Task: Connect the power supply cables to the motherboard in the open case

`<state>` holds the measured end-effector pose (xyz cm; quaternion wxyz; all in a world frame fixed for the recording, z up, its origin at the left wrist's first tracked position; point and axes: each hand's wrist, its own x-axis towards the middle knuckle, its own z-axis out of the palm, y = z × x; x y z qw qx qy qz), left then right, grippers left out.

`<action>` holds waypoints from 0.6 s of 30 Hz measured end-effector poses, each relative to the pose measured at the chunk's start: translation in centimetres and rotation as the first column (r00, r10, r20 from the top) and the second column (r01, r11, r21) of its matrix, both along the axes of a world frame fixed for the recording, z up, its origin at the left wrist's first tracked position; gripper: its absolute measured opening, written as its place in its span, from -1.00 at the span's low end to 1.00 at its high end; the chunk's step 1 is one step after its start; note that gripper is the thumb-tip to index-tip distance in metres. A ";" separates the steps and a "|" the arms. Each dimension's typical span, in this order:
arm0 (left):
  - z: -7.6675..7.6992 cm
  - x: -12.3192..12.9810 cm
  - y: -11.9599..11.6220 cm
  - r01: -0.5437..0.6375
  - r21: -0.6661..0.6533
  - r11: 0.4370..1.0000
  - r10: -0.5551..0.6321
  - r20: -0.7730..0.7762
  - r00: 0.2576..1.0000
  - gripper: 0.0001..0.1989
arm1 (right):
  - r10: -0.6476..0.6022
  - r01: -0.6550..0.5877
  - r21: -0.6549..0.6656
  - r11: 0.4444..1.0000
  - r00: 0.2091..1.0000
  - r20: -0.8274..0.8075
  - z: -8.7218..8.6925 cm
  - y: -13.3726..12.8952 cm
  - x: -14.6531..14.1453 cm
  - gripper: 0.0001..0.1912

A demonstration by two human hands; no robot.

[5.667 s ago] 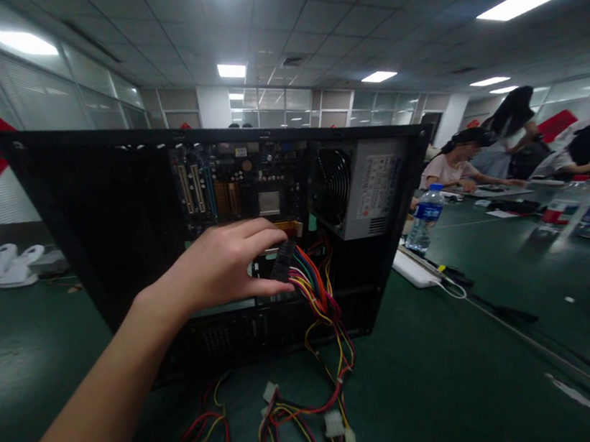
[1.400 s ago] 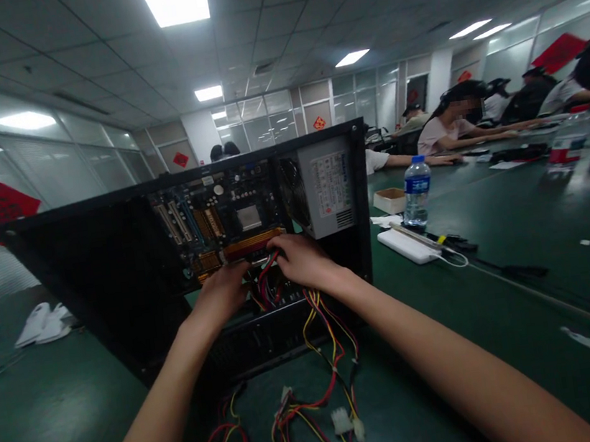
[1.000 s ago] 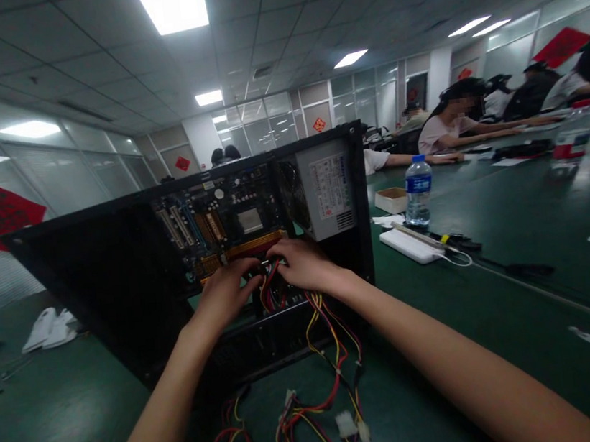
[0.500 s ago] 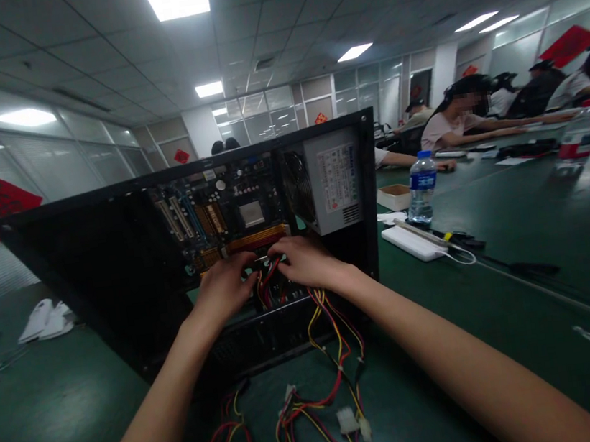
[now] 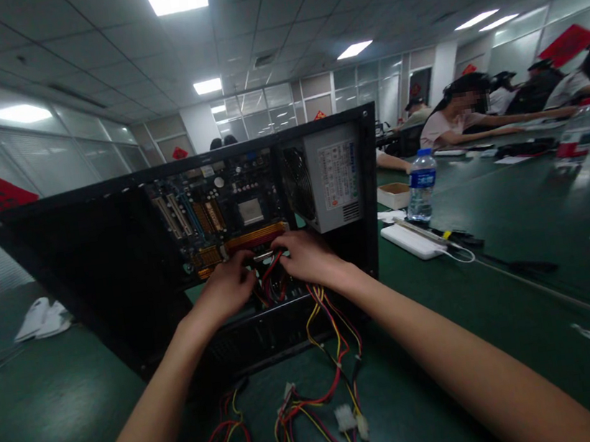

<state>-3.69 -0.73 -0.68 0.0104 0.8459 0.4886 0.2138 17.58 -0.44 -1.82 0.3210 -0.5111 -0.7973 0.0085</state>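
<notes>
An open black computer case (image 5: 84, 292) stands on the table, its inside facing me. Within it are the motherboard (image 5: 227, 201) and a silver power supply (image 5: 334, 179). A pale power connector (image 5: 263, 256) with red and dark wires sits just below the orange memory slots (image 5: 256, 237). My left hand (image 5: 231, 284) has its fingers curled at the connector's left end. Pinching its right end and wires is my right hand (image 5: 307, 255). The fingertips partly hide the grip. Loose power cables (image 5: 339, 371) hang over the case's lower edge onto the table.
White plug ends (image 5: 345, 417) lie on the green table (image 5: 436, 347). To the right are a water bottle (image 5: 422, 187), a white power bank (image 5: 411, 242), a small box (image 5: 394, 195) and cords. White gloves (image 5: 41, 319) lie left. Other people (image 5: 458, 116) sit at the far right.
My hands stay at the connector, with the right hand shifted slightly upward. The pale connector shows a little more between my fingers. The case appears tilted very slightly differently.
</notes>
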 end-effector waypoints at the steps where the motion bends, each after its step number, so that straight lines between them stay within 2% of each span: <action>1: -0.1 -0.1 0.1 0.007 -0.019 1.000 -0.007 0.020 1.000 -0.65 | 0.001 -0.001 0.002 1.000 1.000 0.005 0.0 0.0 0.0 -0.67; 12: -0.4 -0.4 0.5 0.047 -0.057 0.997 -0.043 0.072 0.997 -0.75 | 0.034 -0.034 -0.007 0.999 0.999 0.030 0.5 -0.5 -0.2 -0.67; 18: -0.5 0.3 0.9 0.024 -0.003 1.000 -0.024 0.030 0.999 -0.80 | 0.046 -0.046 -0.001 0.999 0.998 0.050 0.3 -0.4 -0.2 -0.66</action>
